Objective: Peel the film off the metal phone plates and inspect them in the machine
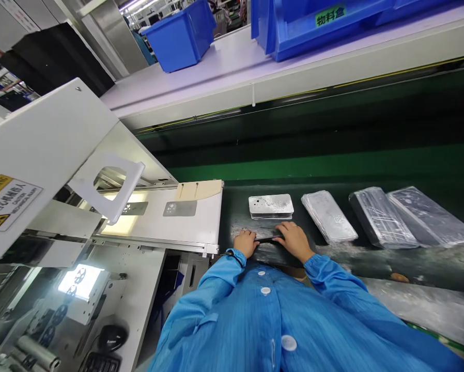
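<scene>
Close in front of my body, my left hand (pixel 246 243) and my right hand (pixel 294 241) grip opposite ends of a thin dark panel (pixel 266 239). It is seen nearly edge-on, so its face is hidden. Just beyond my hands lies a small stack of pale phone back covers (pixel 271 205) with camera holes at the left end. To the right of my right hand, a second stack of covers (pixel 328 217) lies at a slant. A grey phone back cover (pixel 180 208) rests on the white conveyor belt (pixel 204 227), left of my left hand.
Two plastic-wrapped bundles (pixel 383 217) (pixel 433 217) lie on the dark bench at the right. A white machine (pixel 49 139) with a warning label stands left, over another cover (pixel 135 208) on a lit area. Blue bins (pixel 181 39) stand on the shelf (pixel 232 67) behind.
</scene>
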`<state>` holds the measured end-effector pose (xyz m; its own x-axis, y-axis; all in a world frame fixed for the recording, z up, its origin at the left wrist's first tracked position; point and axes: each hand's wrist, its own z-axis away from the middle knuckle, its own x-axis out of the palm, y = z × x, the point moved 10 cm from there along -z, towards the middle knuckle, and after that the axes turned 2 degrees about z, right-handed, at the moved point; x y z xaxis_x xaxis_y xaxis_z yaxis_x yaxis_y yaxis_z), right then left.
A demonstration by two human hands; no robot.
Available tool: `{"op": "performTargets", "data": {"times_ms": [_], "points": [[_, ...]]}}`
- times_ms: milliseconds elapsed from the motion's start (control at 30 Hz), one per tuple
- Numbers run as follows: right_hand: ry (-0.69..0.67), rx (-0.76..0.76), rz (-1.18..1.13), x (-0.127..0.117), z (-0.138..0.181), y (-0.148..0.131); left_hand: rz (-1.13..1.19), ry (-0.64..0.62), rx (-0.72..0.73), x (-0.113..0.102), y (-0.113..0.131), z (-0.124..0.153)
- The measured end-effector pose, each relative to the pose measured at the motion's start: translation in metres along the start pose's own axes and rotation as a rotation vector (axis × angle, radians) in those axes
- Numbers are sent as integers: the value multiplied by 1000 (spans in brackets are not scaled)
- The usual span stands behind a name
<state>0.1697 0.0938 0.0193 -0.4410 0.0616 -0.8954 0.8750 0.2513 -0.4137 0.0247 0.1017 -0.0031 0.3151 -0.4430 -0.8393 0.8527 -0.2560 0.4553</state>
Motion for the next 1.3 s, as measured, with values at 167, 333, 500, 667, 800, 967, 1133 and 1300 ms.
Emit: {"op": "performTargets", "data": {"times_ms": [167,333,500,667,800,967,1133,1300], "points": [[10,144,-209,-7,3,29,110,-65,26,18,-7,-14],[100,16,-302,-49,-1,-4,363,-13,160,15,-5,-7],[221,-262,-147,-108,1,-65,568,91,206,17,-3,2],[132,-453,122,-96,0,-108,678,148,201,14,-5,0],[86,-552,176,-61,2,-123,733,150,182,13,-7,-3],[65,-538,126,-50,1,-117,794,128,170,14,-7,-3],[43,-543,-16,-55,-2,-118,835,127,158,10,-7,-3],[2,-344,-225,-51,-16,-106,864,118,156,7,-6,-4]]}}
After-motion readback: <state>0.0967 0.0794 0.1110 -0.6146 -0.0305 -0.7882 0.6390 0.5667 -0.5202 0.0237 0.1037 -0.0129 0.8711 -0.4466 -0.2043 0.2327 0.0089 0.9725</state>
